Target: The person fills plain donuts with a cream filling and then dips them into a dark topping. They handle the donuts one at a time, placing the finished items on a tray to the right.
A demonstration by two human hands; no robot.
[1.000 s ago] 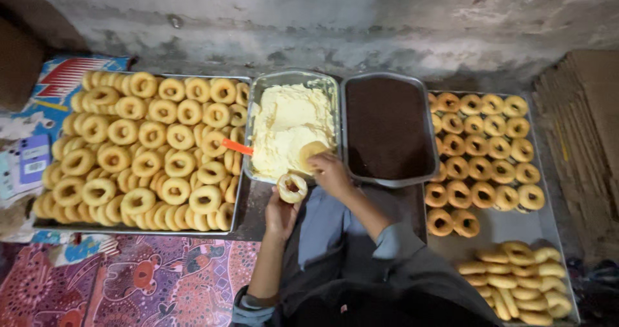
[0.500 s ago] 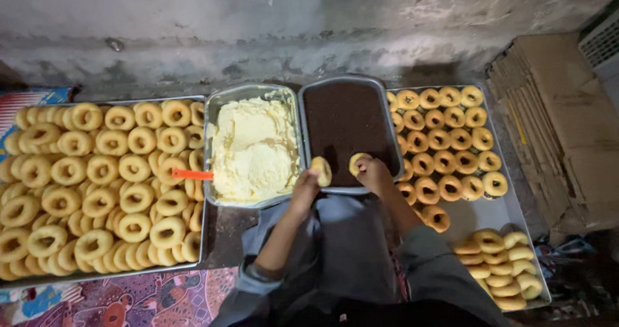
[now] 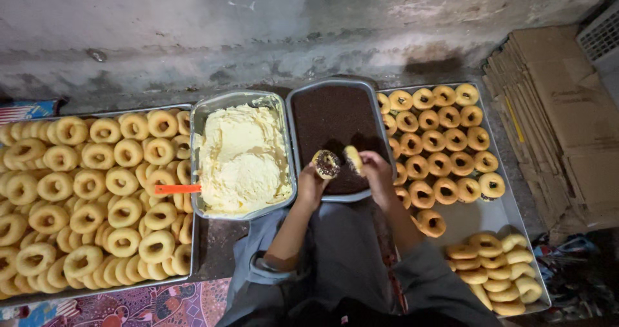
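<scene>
At nine o'clock a large metal tray (image 3: pixel 193 237) is filled with plain ring doughnuts (image 3: pixel 97 191), packed in overlapping rows. Just to its right, toward eleven o'clock of the hands, a pan of pale yellow cream (image 3: pixel 242 156) is seen, with an orange handle (image 3: pixel 177 189) projecting from its left edge over the plain rings.

At the centre, the left hand (image 3: pixel 311 186) is closed around a doughnut with a dark coated face (image 3: pixel 326 164), gripped at its lower edge and turned face up toward the camera. It is held over the near edge of the pan of dark brown crumbs (image 3: pixel 332 120), which extends away toward twelve o'clock. Just beside it, at three o'clock of the coated ring, a second doughnut (image 3: pixel 353 159) is pinched in the right hand (image 3: pixel 379 175), stood almost on edge so that its flat face is turned toward the left hand. The two rings are close but apart. Both hands lie over the same pan; the right hand is nearer the finished pieces.

At two to three o'clock a further tray (image 3: pixel 480 220) carries filled doughnuts (image 3: pixel 445 140) in loose rows, with a small heap at five o'clock. Flattened cardboard (image 3: pixel 561 114) is stacked at the far right.
</scene>
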